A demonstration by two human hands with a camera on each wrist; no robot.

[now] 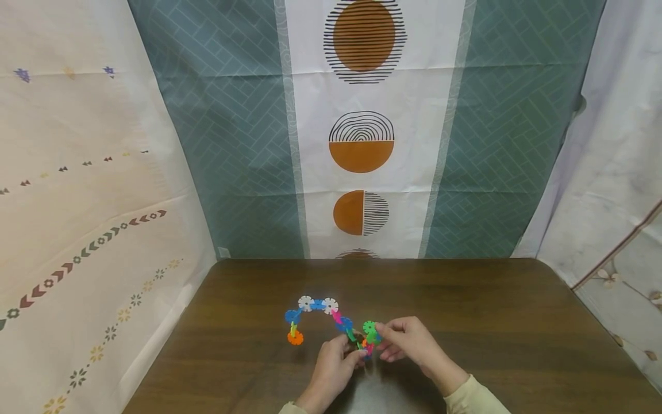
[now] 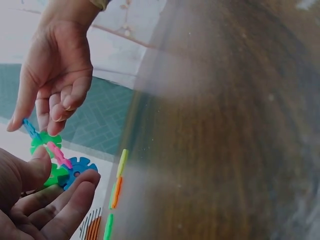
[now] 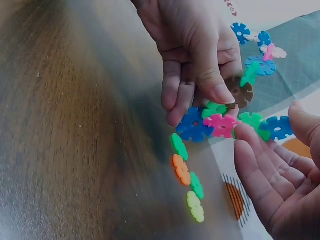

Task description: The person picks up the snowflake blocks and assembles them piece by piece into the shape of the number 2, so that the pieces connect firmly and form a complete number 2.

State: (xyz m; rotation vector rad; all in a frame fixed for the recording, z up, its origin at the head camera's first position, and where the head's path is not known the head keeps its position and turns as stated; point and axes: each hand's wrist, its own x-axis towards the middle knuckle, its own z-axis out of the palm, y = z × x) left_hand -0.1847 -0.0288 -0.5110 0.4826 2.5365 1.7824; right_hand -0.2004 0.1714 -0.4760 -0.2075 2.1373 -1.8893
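Observation:
A chain of colourful notched interlocking discs curves from a loose orange disc (image 1: 295, 338) over two white discs (image 1: 330, 306) down to both hands. My left hand (image 1: 331, 363) grips the chain's near part; in the right wrist view its thumb presses a brown disc (image 3: 240, 93) beside a large blue disc (image 3: 194, 125). My right hand (image 1: 412, 343) pinches the small blue end disc (image 3: 278, 128), joined to a green disc (image 3: 253, 123) and a pink disc (image 3: 221, 125). Another branch of green, orange and yellow discs (image 3: 195, 206) extends from the large blue disc.
The chain is over a dark brown wooden table (image 1: 248, 287) with a glossy surface. A patterned green and white cloth (image 1: 238, 144) hangs behind the table, with pale printed cloths (image 1: 93, 190) at both sides.

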